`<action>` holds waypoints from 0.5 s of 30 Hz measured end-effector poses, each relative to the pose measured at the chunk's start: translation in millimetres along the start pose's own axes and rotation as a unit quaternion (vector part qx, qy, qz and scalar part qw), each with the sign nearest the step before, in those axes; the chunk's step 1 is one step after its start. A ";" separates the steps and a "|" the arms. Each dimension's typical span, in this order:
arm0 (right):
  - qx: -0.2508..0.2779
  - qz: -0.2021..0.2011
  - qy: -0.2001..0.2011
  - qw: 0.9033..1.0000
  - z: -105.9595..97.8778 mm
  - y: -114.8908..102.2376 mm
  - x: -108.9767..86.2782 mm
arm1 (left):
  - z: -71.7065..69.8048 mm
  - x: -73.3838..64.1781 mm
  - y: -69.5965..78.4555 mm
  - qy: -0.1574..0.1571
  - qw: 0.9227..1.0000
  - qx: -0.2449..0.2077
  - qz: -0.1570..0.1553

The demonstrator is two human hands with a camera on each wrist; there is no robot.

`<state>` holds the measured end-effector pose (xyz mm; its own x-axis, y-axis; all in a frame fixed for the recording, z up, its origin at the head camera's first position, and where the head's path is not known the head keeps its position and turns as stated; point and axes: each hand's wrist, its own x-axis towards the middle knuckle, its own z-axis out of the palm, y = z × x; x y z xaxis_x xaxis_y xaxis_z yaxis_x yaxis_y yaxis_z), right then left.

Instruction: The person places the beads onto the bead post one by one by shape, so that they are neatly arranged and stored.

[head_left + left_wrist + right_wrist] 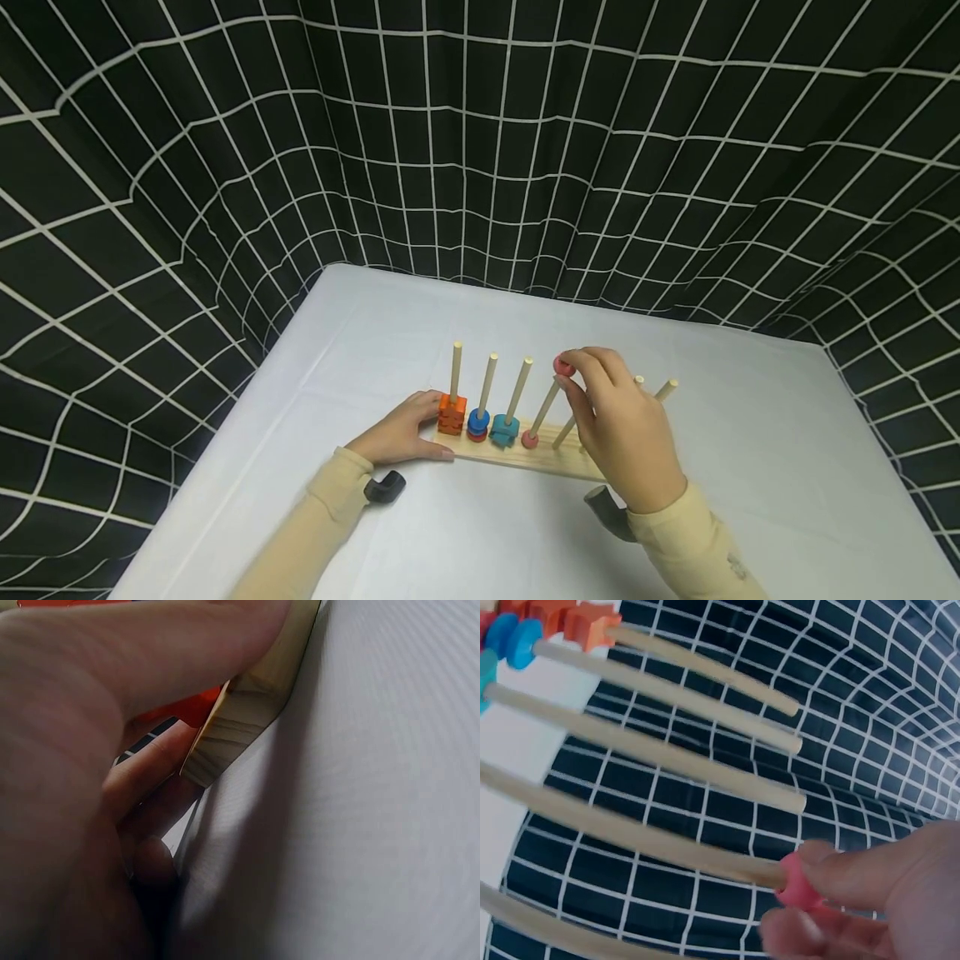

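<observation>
A wooden peg stand (487,452) with several upright pegs lies across the table. My left hand (403,430) grips its left end, thumb along the front side and fingers round the back, as the left wrist view shows. Between thumb and fingertips my right hand (632,427) pinches a pink bead (799,882) at the top of the fourth peg, the peg's tip right at the bead's hole. Another pink bead (530,439) sits at the foot of that peg. Orange pieces (452,415), blue discs (477,421) over a red one, and teal pieces (505,430) are stacked on the first three pegs.
The stand is on a white-covered table (360,333). Black curtains with a white grid (465,150) surround the table's back and sides. Pegs at the stand's right (666,389) are partly hidden behind my right hand. Dark curved pieces (384,487) stick out from both wrists.
</observation>
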<state>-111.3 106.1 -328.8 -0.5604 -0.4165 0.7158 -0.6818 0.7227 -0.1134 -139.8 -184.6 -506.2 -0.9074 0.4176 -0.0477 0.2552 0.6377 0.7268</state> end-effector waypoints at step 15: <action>-0.069 -0.012 -0.043 0.997 22.6 -0.2 -27.2 | -2.4 -1.4 3.6 -0.003 1.000 -0.003 0.003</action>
<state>-106.5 104.8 -363.8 -0.5863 -0.4768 0.6549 -0.6284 0.7779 0.0036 -138.4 -184.5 -501.8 -0.9034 0.4262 -0.0471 0.2594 0.6308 0.7313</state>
